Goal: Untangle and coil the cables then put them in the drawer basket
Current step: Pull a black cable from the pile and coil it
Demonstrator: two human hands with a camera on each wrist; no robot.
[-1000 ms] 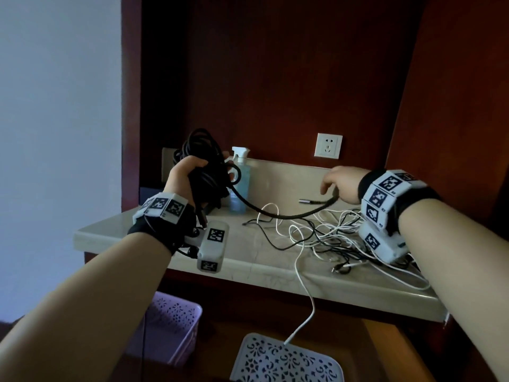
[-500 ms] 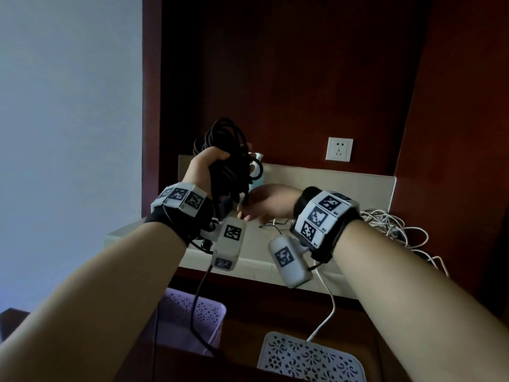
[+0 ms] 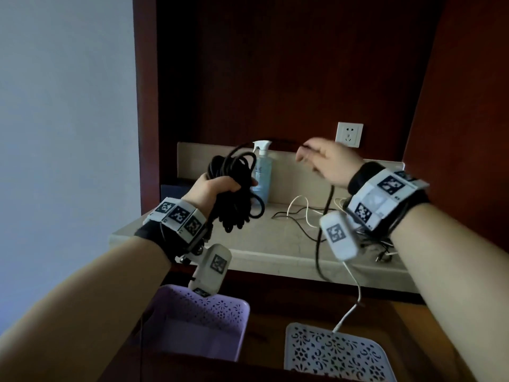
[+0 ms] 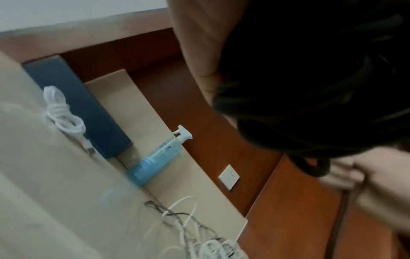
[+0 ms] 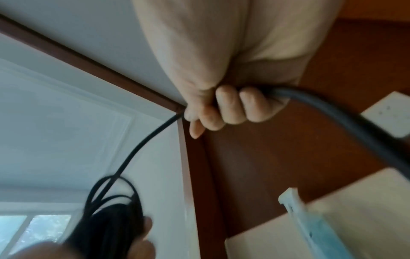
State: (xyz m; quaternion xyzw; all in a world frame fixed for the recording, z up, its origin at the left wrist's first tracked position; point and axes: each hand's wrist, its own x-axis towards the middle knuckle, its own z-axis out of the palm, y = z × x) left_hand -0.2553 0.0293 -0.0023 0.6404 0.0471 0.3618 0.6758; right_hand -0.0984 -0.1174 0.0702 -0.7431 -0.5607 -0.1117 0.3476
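Note:
My left hand (image 3: 217,187) grips a thick bundle of coiled black cable (image 3: 234,194) above the counter's left end; the same coil (image 4: 310,78) fills the left wrist view. My right hand (image 3: 322,158) is raised to the right of it, fingers curled round the free run of that black cable (image 5: 332,112). One strand arcs from the coil to this hand, and the tail hangs down past the counter edge. A tangle of white and dark cables (image 3: 303,216) lies on the counter (image 3: 275,244). A lilac basket (image 3: 198,323) and a white basket (image 3: 333,354) stand below.
A blue spray bottle (image 3: 261,172) stands at the back behind the coil. A wall socket (image 3: 349,134) is on the dark wood panel. A coiled white cable (image 4: 64,117) lies beside a dark blue box (image 4: 77,105) at the counter's left. A white cable hangs towards the white basket.
My right hand has swung from close under the coil up and out to the right, drawing a length of black cable with it. My left hand has kept hold of the coil.

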